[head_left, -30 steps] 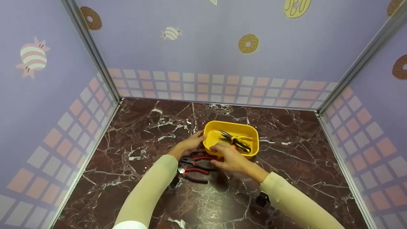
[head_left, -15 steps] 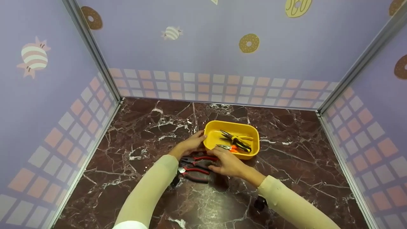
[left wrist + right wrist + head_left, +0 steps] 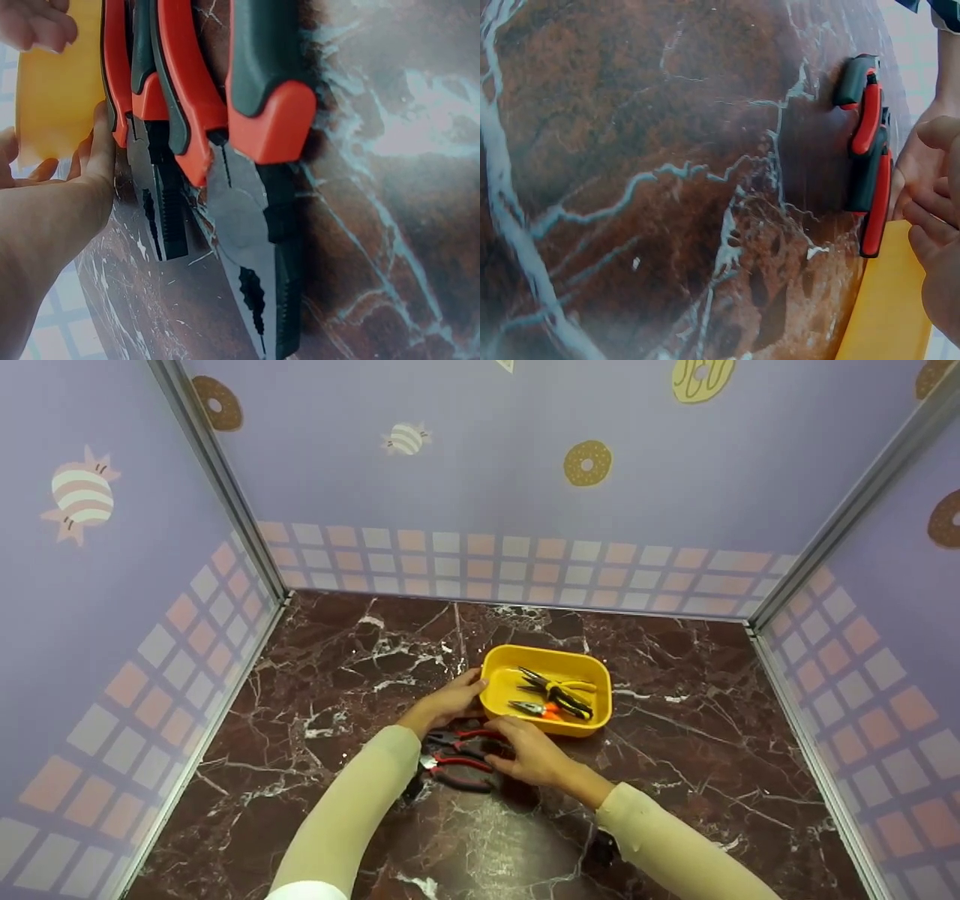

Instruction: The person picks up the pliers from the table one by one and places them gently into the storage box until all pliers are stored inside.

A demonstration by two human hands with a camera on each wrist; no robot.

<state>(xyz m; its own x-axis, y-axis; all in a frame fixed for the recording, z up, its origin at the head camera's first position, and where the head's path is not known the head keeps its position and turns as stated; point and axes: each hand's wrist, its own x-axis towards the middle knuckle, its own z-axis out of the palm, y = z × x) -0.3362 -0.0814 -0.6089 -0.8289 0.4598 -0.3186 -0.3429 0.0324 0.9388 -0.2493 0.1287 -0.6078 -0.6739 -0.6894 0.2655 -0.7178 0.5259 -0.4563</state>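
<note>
patterned wall (image 3: 480, 487) behind veined marble (image 3: 712, 757)

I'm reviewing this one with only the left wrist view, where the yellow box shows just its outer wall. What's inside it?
Observer: In the head view, the yellow box holds yellow-and-black pliers and an orange-handled tool.

Operator: My picture cuts off the handles of the red-and-black pliers. What's by their ends?

Observer: The right hand; I can't tell whether it touches the red-and-black pliers.

Operator: And what's printed on the wall beyond the box?

Observer: The head view shows doughnuts and a striped sweet on the back wall, above rows of pink and pale squares.
</note>
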